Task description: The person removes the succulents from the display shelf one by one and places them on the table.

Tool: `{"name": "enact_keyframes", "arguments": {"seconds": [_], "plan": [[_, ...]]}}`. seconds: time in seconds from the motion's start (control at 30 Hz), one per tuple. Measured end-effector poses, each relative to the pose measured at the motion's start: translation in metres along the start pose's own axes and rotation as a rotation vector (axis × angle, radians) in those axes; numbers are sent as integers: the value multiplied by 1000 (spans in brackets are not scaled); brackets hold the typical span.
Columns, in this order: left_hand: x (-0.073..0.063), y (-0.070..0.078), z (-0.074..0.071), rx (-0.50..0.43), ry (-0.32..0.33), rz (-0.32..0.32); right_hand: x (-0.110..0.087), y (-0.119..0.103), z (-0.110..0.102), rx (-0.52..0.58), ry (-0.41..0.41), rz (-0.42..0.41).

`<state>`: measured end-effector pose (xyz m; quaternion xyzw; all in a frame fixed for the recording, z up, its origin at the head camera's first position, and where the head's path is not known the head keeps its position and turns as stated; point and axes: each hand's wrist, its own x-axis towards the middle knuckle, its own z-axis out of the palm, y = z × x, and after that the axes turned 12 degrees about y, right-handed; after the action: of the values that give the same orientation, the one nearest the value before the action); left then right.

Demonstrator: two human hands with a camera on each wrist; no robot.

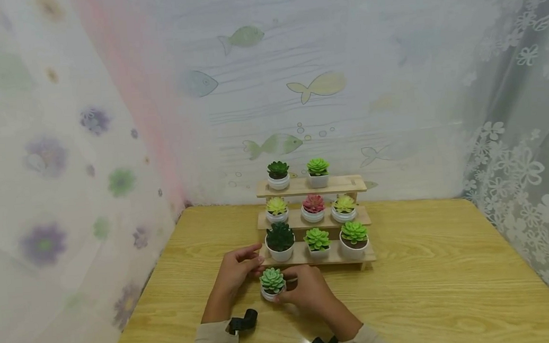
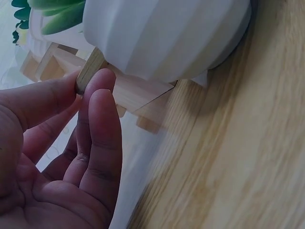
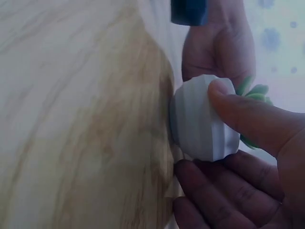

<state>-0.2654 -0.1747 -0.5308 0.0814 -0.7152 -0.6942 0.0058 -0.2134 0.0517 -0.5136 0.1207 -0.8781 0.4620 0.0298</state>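
A three-tier wooden plant stand holds several small potted succulents. My left hand is at the left end of its lowest tier. In the left wrist view, thumb and fingertips pinch the end of a wooden board of that stand. In front of it, my right hand grips a pale green succulent in a ribbed white pot. The thumb presses one side of this pot and the fingers lie along the other. It stands upright, close over the tabletop at the stand's front left corner.
On the lowest tier are a dark green succulent and two bright green ones. The middle tier bears a red succulent between two yellow-green ones. Two more pots stand on top. Behind the wooden table hangs a fish-patterned curtain.
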Motion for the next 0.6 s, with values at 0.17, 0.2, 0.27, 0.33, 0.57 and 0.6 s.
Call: {"name": "enact_keyframes", "arguments": {"seconds": [0.17, 0.2, 0.27, 0.33, 0.57, 0.6], "plan": [[1, -1, 0, 5, 1, 0, 0, -2, 1, -50, 11, 13], [2, -1, 0, 4, -2, 2, 0, -2, 1, -53, 13, 13], [3, -2, 0, 2, -5, 7, -1, -3, 1, -66, 19, 10], [3, -2, 0, 2, -9, 15, -1, -3, 2, -75, 27, 5], [4, -3, 0, 9, -8, 20, -3, -2, 3, -95, 37, -7], [4, -3, 0, 9, -8, 20, -3, -2, 3, -94, 35, -10]]}}
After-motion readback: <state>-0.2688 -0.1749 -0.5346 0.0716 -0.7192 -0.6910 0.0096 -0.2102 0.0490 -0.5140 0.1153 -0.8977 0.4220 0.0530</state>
